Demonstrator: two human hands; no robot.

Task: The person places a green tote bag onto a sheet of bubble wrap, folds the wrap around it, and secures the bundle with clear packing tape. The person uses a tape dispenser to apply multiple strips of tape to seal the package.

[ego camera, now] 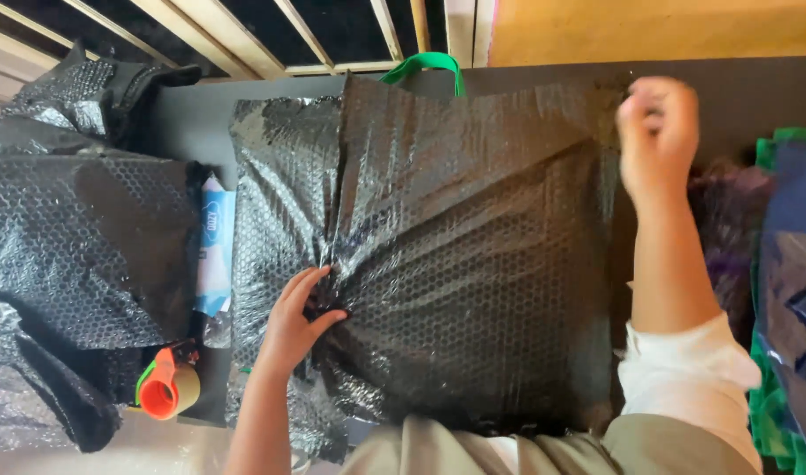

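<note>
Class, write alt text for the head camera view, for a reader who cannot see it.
A person's left hand gathers black bubble wrap covering a flat parcel, while the blurred right hand is at its far corner. A tape dispenser lies to the left.

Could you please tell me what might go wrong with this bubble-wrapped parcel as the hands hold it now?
The left hand only pinches a gathered fold of the black bubble wrap, so the fold may spring open. The right hand sits at the far corner, blurred, so its grip is unclear. The tape dispenser lies apart from both hands, awkward to fetch without letting go.
</note>
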